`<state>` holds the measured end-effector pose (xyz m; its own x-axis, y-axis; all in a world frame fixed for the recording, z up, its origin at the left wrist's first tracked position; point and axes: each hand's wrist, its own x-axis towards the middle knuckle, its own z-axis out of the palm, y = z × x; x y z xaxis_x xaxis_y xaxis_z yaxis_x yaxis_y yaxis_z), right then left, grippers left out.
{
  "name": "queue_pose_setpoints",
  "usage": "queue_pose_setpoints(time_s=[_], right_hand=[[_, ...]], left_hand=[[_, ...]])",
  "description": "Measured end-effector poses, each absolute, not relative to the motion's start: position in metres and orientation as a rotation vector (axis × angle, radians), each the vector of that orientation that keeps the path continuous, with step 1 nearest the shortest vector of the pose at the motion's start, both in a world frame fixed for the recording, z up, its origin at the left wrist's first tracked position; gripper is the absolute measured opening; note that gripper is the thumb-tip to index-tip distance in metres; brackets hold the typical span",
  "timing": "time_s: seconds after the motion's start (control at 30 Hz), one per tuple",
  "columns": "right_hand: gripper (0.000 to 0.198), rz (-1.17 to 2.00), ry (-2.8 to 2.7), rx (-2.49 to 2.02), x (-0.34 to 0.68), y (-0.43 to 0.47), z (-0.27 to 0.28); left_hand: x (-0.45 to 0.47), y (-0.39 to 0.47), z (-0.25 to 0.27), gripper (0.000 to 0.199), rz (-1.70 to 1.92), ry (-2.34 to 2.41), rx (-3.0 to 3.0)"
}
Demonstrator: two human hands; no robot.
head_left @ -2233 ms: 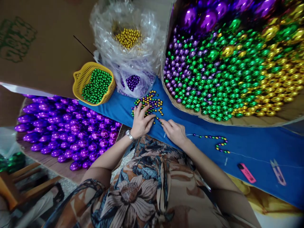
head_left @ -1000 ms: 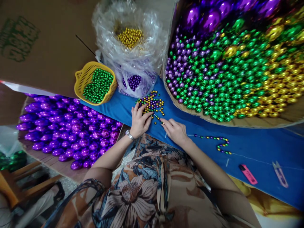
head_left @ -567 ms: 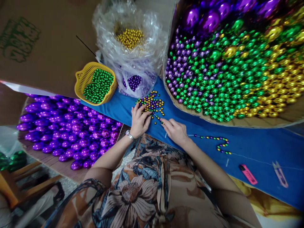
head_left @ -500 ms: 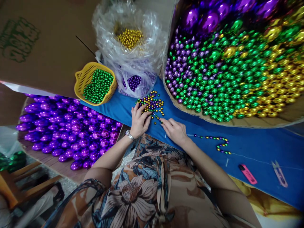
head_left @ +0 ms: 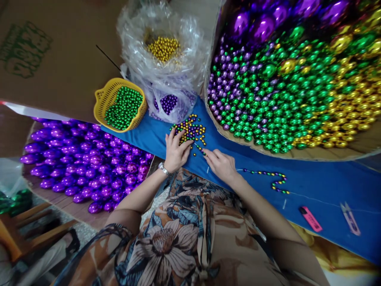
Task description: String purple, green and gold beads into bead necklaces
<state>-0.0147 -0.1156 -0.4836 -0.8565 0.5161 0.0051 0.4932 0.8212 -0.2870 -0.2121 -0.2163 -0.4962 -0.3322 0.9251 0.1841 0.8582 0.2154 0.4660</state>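
Note:
My right hand (head_left: 220, 165) pinches a thin beading needle (head_left: 195, 143) that has several green, gold and purple beads threaded on it. The needle's bare tip points left toward the bead pile. My left hand (head_left: 177, 153) wears a watch, and its fingers are spread at the near edge of a loose pile of small gold, purple and green beads (head_left: 190, 126). Its fingertips touch the beads close to the needle tip. From behind my right hand a strand of strung beads (head_left: 279, 180) runs right across the blue cloth (head_left: 253, 198), trailing thin clear thread.
A yellow basket (head_left: 98, 109) of green beads and plastic bags (head_left: 190, 51) of gold and purple beads stand behind my hands. A big carton (head_left: 226, 135) of beads is at right, purple ornaments (head_left: 89, 159) at left. A pink highlighter (head_left: 310, 219) and thread snips (head_left: 350, 219) lie right.
Both hands have shifted very slightly to the right. My left fingers stay spread at the pile, and my right hand keeps its pinch on the needle.

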Motion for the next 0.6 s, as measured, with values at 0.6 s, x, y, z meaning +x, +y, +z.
queue_pose_setpoints(time_s=[0.6], right_hand=[[0.038, 0.402, -2.907, -0.814, -0.0181, -0.1184, -0.4887]], left_hand=[[-0.2127, -0.216, -0.4975, 0.025, 0.763, 2.345, 1.751]])
